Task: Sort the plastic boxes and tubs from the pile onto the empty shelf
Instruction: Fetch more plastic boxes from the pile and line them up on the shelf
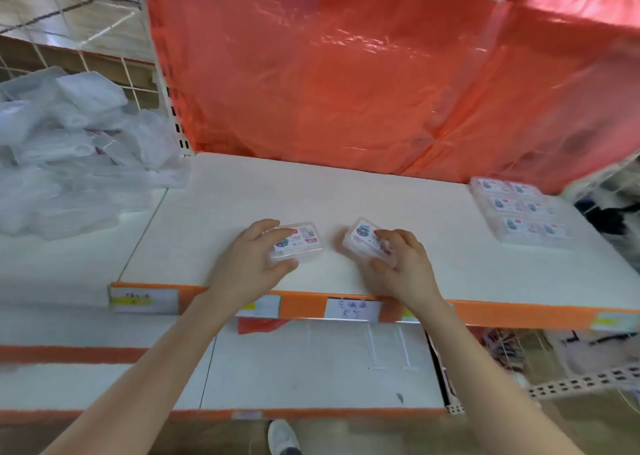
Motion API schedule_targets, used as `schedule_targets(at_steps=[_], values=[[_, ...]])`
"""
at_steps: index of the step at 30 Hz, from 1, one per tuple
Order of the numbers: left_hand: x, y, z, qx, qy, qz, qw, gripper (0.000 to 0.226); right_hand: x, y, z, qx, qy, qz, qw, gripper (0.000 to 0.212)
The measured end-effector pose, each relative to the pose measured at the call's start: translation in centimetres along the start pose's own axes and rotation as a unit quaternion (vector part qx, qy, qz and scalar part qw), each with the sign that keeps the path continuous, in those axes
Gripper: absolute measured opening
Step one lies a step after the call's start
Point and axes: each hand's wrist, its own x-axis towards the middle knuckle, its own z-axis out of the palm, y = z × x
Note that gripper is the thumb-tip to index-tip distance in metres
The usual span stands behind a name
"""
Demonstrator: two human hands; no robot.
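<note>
My left hand (254,257) grips a small clear plastic box (300,243) with a printed label, low over the white shelf (346,205) near its front edge. Just to the right, my right hand (401,264) holds a second labelled clear box (363,238), tilted. A neat block of several like boxes (519,212) lies at the shelf's right end. The pile of clear plastic boxes and tubs (69,149) sits on the neighbouring shelf at the left.
A red plastic sheet (346,73) hangs behind the shelf. An orange front strip with price tags (353,310) edges it. A lower white shelf (311,368) juts out below. A shoe (282,437) shows on the floor.
</note>
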Motion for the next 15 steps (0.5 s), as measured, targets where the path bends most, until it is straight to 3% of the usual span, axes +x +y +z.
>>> schedule_targets(at_steps=[3, 15], values=[[0.0, 2.6, 2.3, -0.014, -0.027, 0.028, 0.999, 0.079, -2.3, 2.0, -1.8, 0.017, 0.029, 0.030, 0.999, 0.061], [2.2, 13.0, 12.5, 0.002, -0.056, 0.077, 0.995, 0.083, -3.1, 13.9, -9.5, 0.027, 0.066, 0.045, 0.996, 0.064]])
